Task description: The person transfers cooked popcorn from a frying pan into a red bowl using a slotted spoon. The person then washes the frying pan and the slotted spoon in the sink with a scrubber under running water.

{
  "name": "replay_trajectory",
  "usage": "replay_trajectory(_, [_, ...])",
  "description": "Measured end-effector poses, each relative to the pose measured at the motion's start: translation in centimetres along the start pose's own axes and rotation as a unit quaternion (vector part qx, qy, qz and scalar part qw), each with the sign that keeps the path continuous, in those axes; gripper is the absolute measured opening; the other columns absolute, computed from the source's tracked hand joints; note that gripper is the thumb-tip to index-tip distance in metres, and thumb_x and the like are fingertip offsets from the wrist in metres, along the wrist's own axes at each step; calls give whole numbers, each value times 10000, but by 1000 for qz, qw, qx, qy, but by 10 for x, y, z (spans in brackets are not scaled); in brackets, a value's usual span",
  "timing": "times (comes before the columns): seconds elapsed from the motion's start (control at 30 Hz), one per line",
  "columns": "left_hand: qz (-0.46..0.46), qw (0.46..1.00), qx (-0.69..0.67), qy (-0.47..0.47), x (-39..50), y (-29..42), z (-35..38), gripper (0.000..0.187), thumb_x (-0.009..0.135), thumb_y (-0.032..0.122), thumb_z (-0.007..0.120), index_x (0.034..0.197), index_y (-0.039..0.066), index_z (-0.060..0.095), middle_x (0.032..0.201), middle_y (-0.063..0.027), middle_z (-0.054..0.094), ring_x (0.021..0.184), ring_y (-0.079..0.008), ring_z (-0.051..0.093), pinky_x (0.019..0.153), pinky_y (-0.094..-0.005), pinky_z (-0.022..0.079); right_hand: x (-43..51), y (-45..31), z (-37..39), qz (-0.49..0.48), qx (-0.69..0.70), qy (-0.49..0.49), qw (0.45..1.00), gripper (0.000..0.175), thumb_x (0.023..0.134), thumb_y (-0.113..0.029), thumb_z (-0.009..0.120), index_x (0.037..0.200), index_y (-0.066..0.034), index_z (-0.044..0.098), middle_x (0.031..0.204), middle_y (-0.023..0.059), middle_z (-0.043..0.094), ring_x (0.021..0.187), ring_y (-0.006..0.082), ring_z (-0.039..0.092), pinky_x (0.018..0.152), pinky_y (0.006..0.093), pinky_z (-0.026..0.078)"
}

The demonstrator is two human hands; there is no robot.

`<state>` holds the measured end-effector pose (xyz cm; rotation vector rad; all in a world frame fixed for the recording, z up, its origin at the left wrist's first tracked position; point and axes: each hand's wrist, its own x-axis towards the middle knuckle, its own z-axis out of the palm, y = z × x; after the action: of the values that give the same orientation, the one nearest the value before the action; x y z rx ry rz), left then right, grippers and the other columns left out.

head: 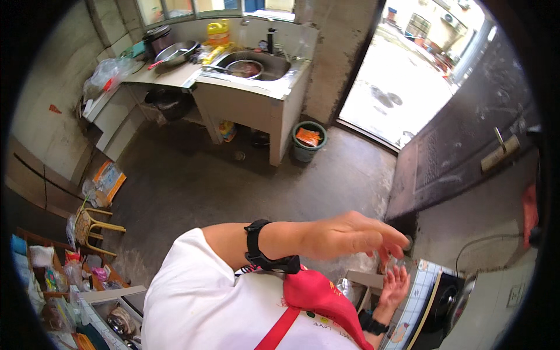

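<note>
My left hand [358, 236] reaches across my body to the right, a black strap on its forearm. Its fingers are partly extended, and nothing is plainly held. My right hand [394, 284] is lower right, palm up and fingers spread, with a black band at the wrist. Between the two hands is something clear and shiny [396, 262]; whether a finger touches it cannot be told. Right of my right hand stands a counter with a patterned cover [404, 306], holding a black stove [439, 302]. A red cloth item [310, 291] lies against my white shirt.
An open dark door [463, 144] and its doorway stand right. Ahead are a sink [278, 68] with a metal bowl [245, 69], a wok [177, 52] and a yellow jug [218, 33]. A bucket [309, 151] stands beside the sink unit. Left are a stool [85, 225] and cluttered shelves [57, 262].
</note>
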<state>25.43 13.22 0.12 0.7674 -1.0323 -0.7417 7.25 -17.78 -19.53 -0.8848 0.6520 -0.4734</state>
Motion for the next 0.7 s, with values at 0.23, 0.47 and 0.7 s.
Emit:
replay_trajectory(0.23, [-183, 938, 165, 243, -57, -2, -144, 488, 922, 402, 438, 1207, 10, 499, 1058, -84, 592, 946, -153, 564, 798, -276, 441, 114, 56, 204, 109, -90, -175, 974, 330, 916, -311, 449, 1078, -42, 550, 976, 131, 617, 729, 229, 629, 581, 300, 523])
replay_trajectory(0.47, [-233, 847, 180, 443, -53, 18, -316, 413, 913, 349, 465, 1149, 17, 531, 1027, -76, 600, 850, -150, 586, 699, -274, 473, 233, 109, 376, 177, -88, -327, 924, 332, 920, -307, 438, 1068, -24, 531, 949, 140, 613, 743, 228, 625, 568, 292, 501])
replay_trajectory(0.7, [-160, 779, 87, 600, -74, 91, -458, 417, 900, 320, 486, 1179, 11, 464, 1071, -129, 561, 877, -238, 614, 659, -324, 525, 319, 150, 586, 354, -7, -436, 828, 337, 923, -304, 421, 1051, -9, 523, 957, 139, 615, 743, 227, 620, 596, 298, 506])
